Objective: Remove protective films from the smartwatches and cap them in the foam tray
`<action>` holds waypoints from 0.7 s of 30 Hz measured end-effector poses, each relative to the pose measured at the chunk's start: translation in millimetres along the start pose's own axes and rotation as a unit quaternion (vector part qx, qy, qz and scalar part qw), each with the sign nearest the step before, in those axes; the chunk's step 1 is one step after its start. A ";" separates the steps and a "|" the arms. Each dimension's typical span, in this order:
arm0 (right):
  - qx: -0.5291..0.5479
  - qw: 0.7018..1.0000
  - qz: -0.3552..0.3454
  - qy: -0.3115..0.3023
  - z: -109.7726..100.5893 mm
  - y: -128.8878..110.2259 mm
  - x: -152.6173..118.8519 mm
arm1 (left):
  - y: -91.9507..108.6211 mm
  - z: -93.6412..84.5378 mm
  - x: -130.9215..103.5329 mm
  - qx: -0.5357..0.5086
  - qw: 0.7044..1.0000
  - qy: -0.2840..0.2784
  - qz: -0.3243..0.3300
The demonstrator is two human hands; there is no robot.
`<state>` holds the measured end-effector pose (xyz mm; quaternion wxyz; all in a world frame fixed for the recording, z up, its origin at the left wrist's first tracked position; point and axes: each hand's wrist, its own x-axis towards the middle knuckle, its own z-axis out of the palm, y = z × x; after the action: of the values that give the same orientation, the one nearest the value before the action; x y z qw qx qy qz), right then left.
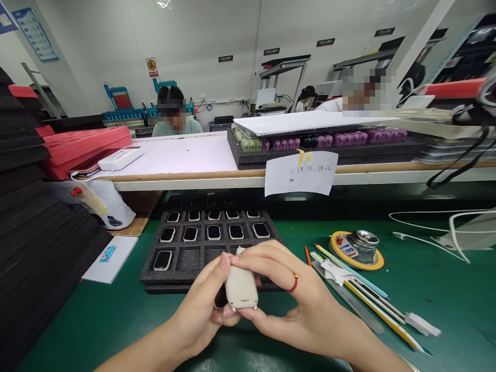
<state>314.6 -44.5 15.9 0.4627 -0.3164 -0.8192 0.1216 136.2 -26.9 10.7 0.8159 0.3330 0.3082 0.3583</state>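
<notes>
You've got the pale casing (pixel 242 287) right between your palms: your left hand (pixel 199 305) grips its left side, your right hand (pixel 306 305) spans its top and bottom ends, just before the foam tray (pixel 188 257). Beyond, a taped paper (pixel 298 182) carries handwritten characters, unclear from here; the wall signs (pixel 272 51) are too small to read.

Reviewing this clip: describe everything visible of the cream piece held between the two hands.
The cream piece is a small, round-cornered block that looks like smooth, matte plastic. A row of small dark dots runs near its lower edge, with short prongs at the lower corners. It is gripped by the left hand and right hand, whose fingers cover its top. It appears in front of the black foam tray; its far side is hidden.
</notes>
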 end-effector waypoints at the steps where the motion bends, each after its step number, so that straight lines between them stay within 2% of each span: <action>1: -0.008 1.000 -0.004 0.015 0.4 2.9 2.1 | 3.0 -0.5 0.8 -0.005 0.999 0.020 0.025; 4: -0.020 0.996 0.062 0.062 6.8 18.6 10.0 | 17.9 -2.3 2.7 -0.021 0.988 0.086 0.126; 6: -0.026 0.991 0.118 0.056 17.3 33.3 14.0 | 29.3 -3.6 2.3 -0.045 0.978 0.116 0.168; 8: -0.037 0.990 0.137 0.021 33.0 48.4 14.7 | 37.4 -4.9 0.8 -0.070 0.976 0.108 0.174; 11: -0.038 0.990 0.128 -0.035 59.3 66.5 9.4 | 40.0 -7.6 0.0 -0.074 0.983 0.058 0.155; 14: -0.026 0.990 0.132 -0.036 73.1 74.0 2.9 | 34.8 -11.3 2.6 -0.025 0.991 0.018 0.131; 16: -0.020 0.989 0.148 -0.005 68.9 71.0 1.5 | 30.6 -12.9 4.9 0.034 0.992 0.005 0.121; 18: -0.004 0.986 0.161 0.050 54.6 61.1 2.2 | 27.0 -12.8 6.6 0.087 0.990 -0.001 0.115; 20: 0.028 0.985 0.136 0.099 35.4 45.8 3.5 | 23.4 -11.3 7.6 0.100 0.991 -0.017 0.092; 21: 0.041 0.989 0.101 0.102 26.0 37.3 3.9 | 21.3 -10.3 8.0 0.092 0.993 -0.028 0.075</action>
<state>306.6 -10.8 -13.9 0.5413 -0.3893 -0.7259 0.1686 124.9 -6.1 18.9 0.7609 0.4387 0.2911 0.3793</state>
